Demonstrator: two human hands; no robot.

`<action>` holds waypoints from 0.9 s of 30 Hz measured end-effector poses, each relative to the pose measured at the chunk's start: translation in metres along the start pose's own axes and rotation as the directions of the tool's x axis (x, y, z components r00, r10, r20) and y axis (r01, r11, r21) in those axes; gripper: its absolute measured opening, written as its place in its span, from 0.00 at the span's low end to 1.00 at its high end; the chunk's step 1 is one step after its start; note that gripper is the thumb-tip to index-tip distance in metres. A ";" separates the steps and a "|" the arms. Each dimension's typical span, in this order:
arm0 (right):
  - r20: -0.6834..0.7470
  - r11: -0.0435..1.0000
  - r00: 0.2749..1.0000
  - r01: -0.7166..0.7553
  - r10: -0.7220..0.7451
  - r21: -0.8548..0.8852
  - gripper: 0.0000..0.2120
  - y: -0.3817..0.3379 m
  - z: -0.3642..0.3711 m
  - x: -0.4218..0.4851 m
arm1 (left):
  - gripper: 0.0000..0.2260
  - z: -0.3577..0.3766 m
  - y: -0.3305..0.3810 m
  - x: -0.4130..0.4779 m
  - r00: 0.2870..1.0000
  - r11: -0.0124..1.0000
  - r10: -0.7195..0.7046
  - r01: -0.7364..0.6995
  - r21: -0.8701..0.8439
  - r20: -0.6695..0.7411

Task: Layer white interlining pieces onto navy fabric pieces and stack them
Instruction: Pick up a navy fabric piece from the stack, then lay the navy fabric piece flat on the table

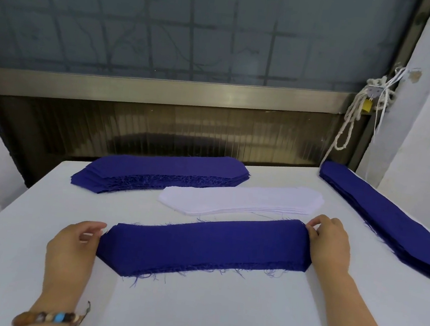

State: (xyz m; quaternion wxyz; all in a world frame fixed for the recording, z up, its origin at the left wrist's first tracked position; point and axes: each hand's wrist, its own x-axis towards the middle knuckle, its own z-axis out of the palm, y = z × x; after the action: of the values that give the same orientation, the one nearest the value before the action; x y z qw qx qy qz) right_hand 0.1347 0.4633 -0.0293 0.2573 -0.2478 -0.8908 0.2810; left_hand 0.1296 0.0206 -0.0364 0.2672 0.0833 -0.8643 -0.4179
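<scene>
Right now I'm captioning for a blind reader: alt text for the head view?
Left hand and right hand grip the ends of a navy fabric piece on a white table. Beyond lie a white interlining stack, a far navy stack and a side navy stack.

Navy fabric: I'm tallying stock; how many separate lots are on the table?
3: a stack at the far left, a stack along the right edge, and one lot in front, gripped by left hand and right hand. Pieces inside stacks are hidden.

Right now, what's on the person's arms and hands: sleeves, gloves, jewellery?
Left hand and right hand are bare, no gloves or rings visible; no sleeves on either forearm. The left wrist carries a bracelet of brown beads with one blue bead.
</scene>
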 end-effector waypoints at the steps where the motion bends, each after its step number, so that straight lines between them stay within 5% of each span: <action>1: -0.018 0.999 0.999 0.037 -0.036 0.011 0.04 -0.001 0.000 0.000 | 0.11 0.000 0.003 0.000 0.999 0.999 0.033 -0.033 -0.028 -0.012; 7: 0.140 0.944 0.943 0.276 -0.302 0.179 0.07 -0.009 0.000 -0.003 | 0.13 0.007 0.012 -0.005 0.946 0.973 0.226 -0.206 -0.109 0.231; 17: 0.240 0.957 0.930 0.246 -0.277 0.153 0.09 -0.011 0.004 -0.002 | 0.13 0.010 0.006 0.001 0.954 0.989 0.117 -0.086 -0.120 0.275; 23: 0.261 0.958 0.926 0.285 -0.273 -0.012 0.07 -0.021 0.012 0.002 | 0.10 0.008 0.014 0.014 0.925 0.999 0.033 -0.016 -0.048 0.380; 27: 0.265 0.940 0.913 0.336 -0.311 -0.053 0.06 -0.041 0.023 0.002 | 0.06 0.013 0.023 0.028 0.946 0.998 -0.043 0.056 -0.029 0.321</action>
State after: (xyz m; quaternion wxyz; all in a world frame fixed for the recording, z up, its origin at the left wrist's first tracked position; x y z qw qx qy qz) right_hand 0.1070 0.4266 -0.0198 0.1723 -0.0711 -0.9576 0.2199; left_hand 0.1004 0.0337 -0.0148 0.1144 0.0311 -0.8859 -0.4485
